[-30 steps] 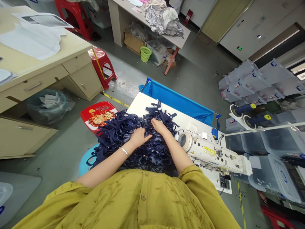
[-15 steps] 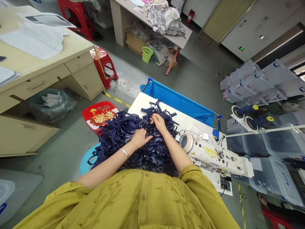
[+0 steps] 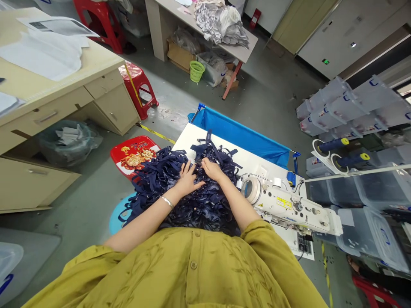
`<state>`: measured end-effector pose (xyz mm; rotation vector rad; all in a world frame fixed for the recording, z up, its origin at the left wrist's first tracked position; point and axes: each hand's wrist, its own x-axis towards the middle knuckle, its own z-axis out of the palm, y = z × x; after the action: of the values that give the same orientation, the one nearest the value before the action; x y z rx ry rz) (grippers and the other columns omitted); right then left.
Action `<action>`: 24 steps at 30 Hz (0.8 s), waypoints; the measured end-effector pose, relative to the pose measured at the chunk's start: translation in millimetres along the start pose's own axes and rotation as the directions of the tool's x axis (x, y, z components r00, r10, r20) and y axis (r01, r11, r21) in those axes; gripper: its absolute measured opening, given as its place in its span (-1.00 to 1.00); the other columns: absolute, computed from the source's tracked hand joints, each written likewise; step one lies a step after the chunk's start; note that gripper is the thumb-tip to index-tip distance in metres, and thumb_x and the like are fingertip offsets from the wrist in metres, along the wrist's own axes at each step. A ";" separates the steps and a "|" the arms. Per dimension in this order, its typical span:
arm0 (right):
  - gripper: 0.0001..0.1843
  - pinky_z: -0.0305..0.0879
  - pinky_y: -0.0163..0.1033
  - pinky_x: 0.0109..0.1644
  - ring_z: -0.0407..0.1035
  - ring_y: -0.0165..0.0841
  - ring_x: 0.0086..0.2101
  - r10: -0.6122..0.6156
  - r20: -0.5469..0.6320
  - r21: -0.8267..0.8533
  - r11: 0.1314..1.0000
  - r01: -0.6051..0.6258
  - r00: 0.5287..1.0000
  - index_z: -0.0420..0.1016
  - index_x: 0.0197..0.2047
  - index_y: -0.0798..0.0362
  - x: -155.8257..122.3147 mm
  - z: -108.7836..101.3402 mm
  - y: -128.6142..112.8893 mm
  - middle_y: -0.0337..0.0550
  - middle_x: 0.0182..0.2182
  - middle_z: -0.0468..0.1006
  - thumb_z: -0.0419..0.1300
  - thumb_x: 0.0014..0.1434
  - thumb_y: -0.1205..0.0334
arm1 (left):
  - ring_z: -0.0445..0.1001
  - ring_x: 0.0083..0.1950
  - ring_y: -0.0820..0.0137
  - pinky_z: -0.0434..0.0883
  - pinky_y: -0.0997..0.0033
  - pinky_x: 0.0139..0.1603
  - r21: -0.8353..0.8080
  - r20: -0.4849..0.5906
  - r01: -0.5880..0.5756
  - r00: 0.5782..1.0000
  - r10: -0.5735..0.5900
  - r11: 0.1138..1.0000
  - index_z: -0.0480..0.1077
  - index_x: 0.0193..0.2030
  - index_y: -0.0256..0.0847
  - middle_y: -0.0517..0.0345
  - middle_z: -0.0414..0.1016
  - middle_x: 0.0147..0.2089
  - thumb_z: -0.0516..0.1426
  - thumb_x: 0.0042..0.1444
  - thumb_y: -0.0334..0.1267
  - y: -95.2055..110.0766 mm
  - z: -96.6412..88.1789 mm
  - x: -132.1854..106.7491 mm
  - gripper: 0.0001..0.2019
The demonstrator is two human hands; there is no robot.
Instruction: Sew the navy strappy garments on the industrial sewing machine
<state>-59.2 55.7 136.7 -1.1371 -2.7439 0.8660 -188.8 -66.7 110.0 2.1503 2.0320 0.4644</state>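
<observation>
A big heap of dark navy fabric strips [image 3: 160,179] covers the near part of a white sewing table [image 3: 189,139]. My left hand [image 3: 185,179] lies flat on top of the heap, fingers spread. Just to its right, my right hand [image 3: 211,169] rests in the strips with its fingers curled into them; what they pinch is hidden. A white sewing machine [image 3: 289,205] lies right of my right forearm. A silver bangle sits on my left wrist.
A blue fabric bin [image 3: 244,137] hangs off the table's far edge. A red stool [image 3: 133,156] stands left of the heap, a beige desk [image 3: 58,90] farther left. Clear plastic boxes [image 3: 362,188] stack at the right. Another table with cloth [image 3: 221,21] is at the back.
My left hand has slid forward over the heap and spread its fingers. My right hand drew slightly back toward it. Strips at the far side shifted.
</observation>
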 end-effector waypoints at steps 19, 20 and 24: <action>-0.74 0.31 -0.31 -0.04 0.48 -0.40 -0.15 -0.021 -0.223 0.475 0.871 0.127 0.975 0.33 -0.06 0.00 -123.5 -83.2 -47.8 -0.22 -0.20 0.58 -0.07 0.36 0.09 | 0.23 0.25 -0.22 0.07 0.01 0.30 0.072 0.371 -0.275 0.900 0.230 0.959 0.18 0.20 -0.66 -0.60 0.29 0.19 0.23 -0.42 0.39 1.9 -10.7 -34.3 0.21; -0.74 0.32 -0.31 -0.04 0.49 -0.41 -0.16 -0.022 -0.204 0.554 0.822 0.133 0.979 0.34 -0.07 0.02 -148.4 -93.9 -46.4 -0.21 -0.21 0.58 -0.06 0.36 0.09 | 0.25 0.23 -0.21 0.08 0.02 0.29 0.111 0.369 -0.299 0.898 0.240 0.948 0.18 0.20 -0.68 -0.61 0.30 0.17 0.22 -0.40 0.39 2.9 -9.3 -32.3 0.20; -0.74 0.37 -0.27 -0.08 0.50 -0.40 -0.22 0.123 -0.099 0.731 0.682 -0.012 0.987 0.37 -0.16 0.06 -257.5 -112.4 -13.0 -0.18 -0.27 0.58 0.00 0.33 0.06 | 0.39 0.01 -0.13 0.20 0.04 0.14 0.284 0.356 -0.378 0.895 0.269 0.881 0.22 0.12 -0.70 -0.50 0.44 -0.06 0.05 -0.26 0.48 7.0 -3.9 -23.3 0.14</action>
<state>148.1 -69.2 280.0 -1.0480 -1.8931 1.6127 -184.2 -90.7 113.0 2.5903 1.6804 -0.2140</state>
